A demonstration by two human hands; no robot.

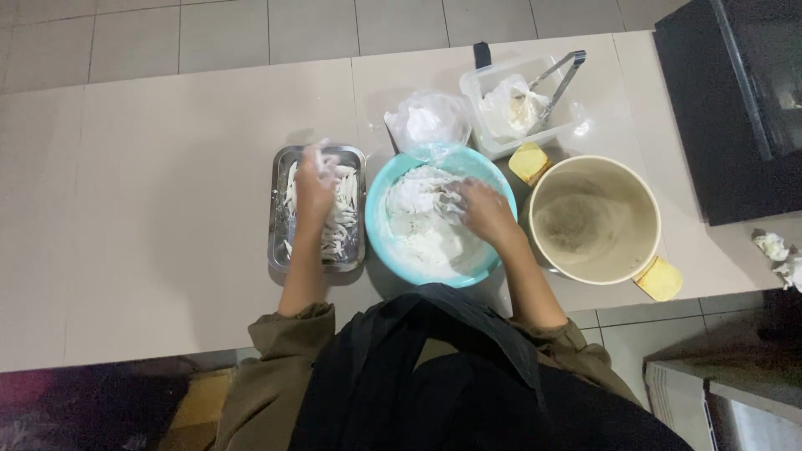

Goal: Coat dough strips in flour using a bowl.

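Two hands work side by side in the head view, each in its own container, with the turquoise bowl (380,219) of white flour at the middle of the pale counter (167,167). The right hand (483,210) is pressed down into the flour inside that bowl, fingers curled and dusted white; what they close on, if anything, is buried, so I cannot tell. Just left of the bowl sits a rectangular metal tray (276,219) of pale floured strips (342,225), close enough that pieces need only a short carry. The left hand (314,185) hovers over the tray, fingers blurred and drawn together, seemingly pinching strips, though the hold is not sure. Behind the bowl lies a crumpled clear plastic bag (428,121), and behind that to the right a clear tub (493,146) with metal tongs (561,77) resting across it. Right of the bowl stands a cream bucket (647,242) with yellow handles, near the right hand.
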